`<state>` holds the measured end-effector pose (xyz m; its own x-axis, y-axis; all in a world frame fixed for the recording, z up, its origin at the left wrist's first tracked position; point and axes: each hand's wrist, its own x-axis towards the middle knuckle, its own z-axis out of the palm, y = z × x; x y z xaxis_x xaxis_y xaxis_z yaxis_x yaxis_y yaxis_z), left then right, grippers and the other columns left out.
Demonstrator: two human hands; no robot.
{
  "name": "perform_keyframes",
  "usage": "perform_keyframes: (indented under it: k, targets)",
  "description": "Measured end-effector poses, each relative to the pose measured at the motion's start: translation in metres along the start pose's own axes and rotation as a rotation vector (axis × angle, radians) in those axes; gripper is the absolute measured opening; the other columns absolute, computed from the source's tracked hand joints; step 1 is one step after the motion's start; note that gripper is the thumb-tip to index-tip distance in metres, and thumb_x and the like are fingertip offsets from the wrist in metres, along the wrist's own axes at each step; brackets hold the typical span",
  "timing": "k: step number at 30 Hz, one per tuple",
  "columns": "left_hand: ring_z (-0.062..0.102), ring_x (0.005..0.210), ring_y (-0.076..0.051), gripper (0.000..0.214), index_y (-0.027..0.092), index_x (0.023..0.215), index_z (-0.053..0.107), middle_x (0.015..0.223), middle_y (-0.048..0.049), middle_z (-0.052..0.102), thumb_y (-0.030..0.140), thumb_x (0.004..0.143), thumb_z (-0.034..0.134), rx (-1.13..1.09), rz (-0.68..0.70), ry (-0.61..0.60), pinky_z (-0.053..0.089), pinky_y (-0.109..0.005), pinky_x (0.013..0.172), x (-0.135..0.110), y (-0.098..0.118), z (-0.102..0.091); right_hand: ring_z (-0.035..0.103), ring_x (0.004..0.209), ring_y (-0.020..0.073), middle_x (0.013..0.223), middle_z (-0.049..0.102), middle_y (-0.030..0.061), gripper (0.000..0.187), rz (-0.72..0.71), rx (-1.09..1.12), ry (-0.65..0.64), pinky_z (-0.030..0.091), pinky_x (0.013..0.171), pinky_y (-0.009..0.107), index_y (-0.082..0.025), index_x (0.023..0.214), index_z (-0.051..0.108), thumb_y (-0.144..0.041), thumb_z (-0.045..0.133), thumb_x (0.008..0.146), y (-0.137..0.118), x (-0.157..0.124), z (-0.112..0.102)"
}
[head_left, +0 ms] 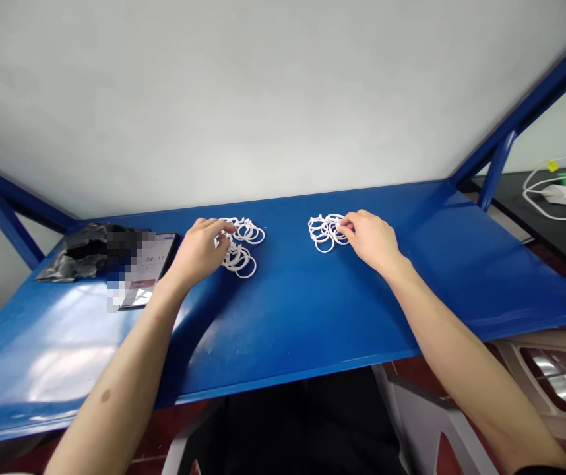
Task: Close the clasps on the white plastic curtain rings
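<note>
Two loose piles of thin white plastic rings with small tabs, resembling curtain rings, lie on a blue tabletop [287,297]. Over the near-left edge of the left pile [246,266] hovers my left hand [201,247], its thumb and index finger apart with nothing plainly between them; it covers part of that pile. My right hand [371,241] is at the right side of the other pile [324,245]. Its thumb and index finger are pinched on a white ring there, and the fingertips partly hide what they hold.
A phone [152,270] with a lit screen lies left of my left arm, beside a crumpled black plastic bag [85,254]. Blue braces [497,168] rise at both ends of the table against a pale wall. On a dark surface at right sits a white cable [555,214].
</note>
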<state>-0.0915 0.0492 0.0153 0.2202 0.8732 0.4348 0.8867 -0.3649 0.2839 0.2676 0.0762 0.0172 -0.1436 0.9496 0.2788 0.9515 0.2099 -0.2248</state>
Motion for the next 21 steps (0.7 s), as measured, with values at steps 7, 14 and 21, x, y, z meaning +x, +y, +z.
perform_keyframes:
  k: [7,14,21]
  targets:
    - [0.053,0.099,-0.028,0.026,0.026,0.107,0.073,0.102,-0.0085,0.062,0.030,0.086,0.058,-0.018,0.015,-0.190,0.049,-0.046,0.091,-0.005,0.002,-0.010,0.064,0.075,0.0226,0.098,0.071,0.0084,0.016,0.013,0.002,-0.010,0.041,0.058,0.033,-0.022,0.095,0.073,-0.030,0.060,0.098,-0.003,-0.002,-0.007]
    - [0.056,0.092,-0.027,0.021,0.024,0.100,0.072,0.097,-0.0063,0.072,0.033,0.091,0.056,-0.009,0.060,-0.262,0.046,-0.042,0.085,-0.003,0.002,-0.008,0.065,0.087,0.0254,0.098,0.072,0.0090,0.020,-0.003,0.000,0.041,0.043,0.062,0.033,-0.020,0.100,0.071,-0.036,0.060,0.099,-0.012,-0.005,-0.010]
    - [0.061,0.089,-0.023,0.020,0.024,0.103,0.073,0.094,-0.0046,0.075,0.031,0.093,0.056,-0.086,-0.038,-0.201,0.049,-0.035,0.079,0.001,0.024,-0.019,0.066,0.100,0.0258,0.101,0.074,0.0078,0.019,-0.244,0.186,0.131,0.052,0.073,0.035,-0.021,0.101,0.072,-0.033,0.058,0.101,-0.033,-0.020,-0.005]
